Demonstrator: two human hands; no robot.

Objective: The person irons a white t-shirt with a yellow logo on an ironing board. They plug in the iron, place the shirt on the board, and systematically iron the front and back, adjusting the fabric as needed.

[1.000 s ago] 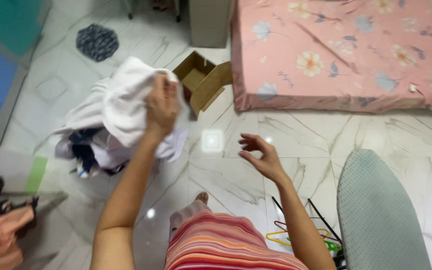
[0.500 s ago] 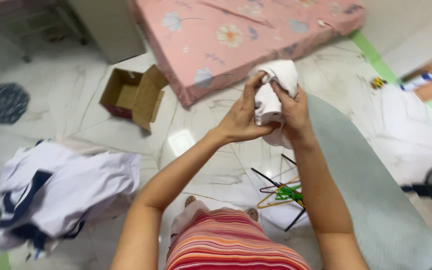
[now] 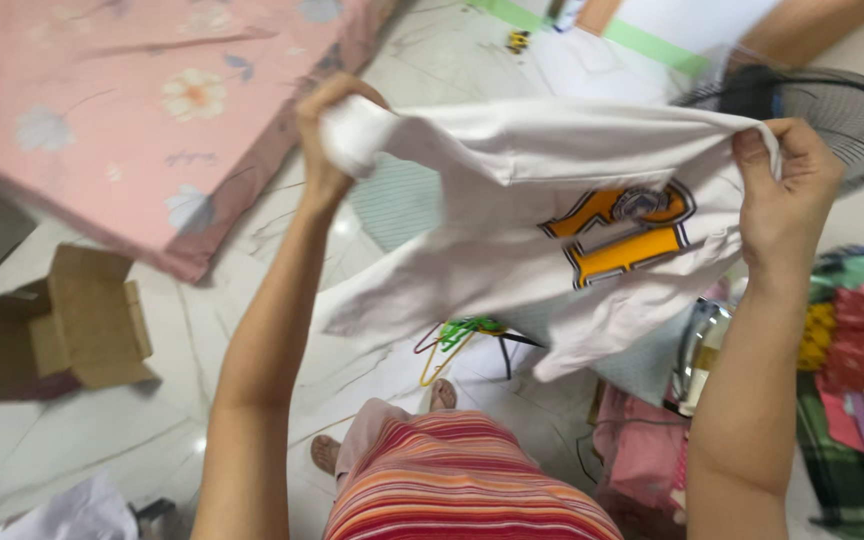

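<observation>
A white shirt (image 3: 512,230) with an orange and black printed shape is stretched out in the air in front of me. My left hand (image 3: 327,115) grips its left end, bunched in my fist. My right hand (image 3: 787,195) grips the right end, fingers curled over the fabric's top edge. The shirt hangs down between both hands above the pale marble floor (image 3: 102,440). Behind it lies a grey padded ironing board (image 3: 397,200), mostly hidden by the cloth.
A pink flowered mattress (image 3: 122,110) lies at upper left. An open cardboard box (image 3: 57,325) sits on the floor at left. Coloured hangers (image 3: 457,335) lie below the shirt. A fan (image 3: 832,105) stands at upper right, folded colourful clothes (image 3: 862,370) at right.
The bunched white garment held in both hands has been pulled apart and spread wide. My view has swung right, away from the clothes pile on the floor.
</observation>
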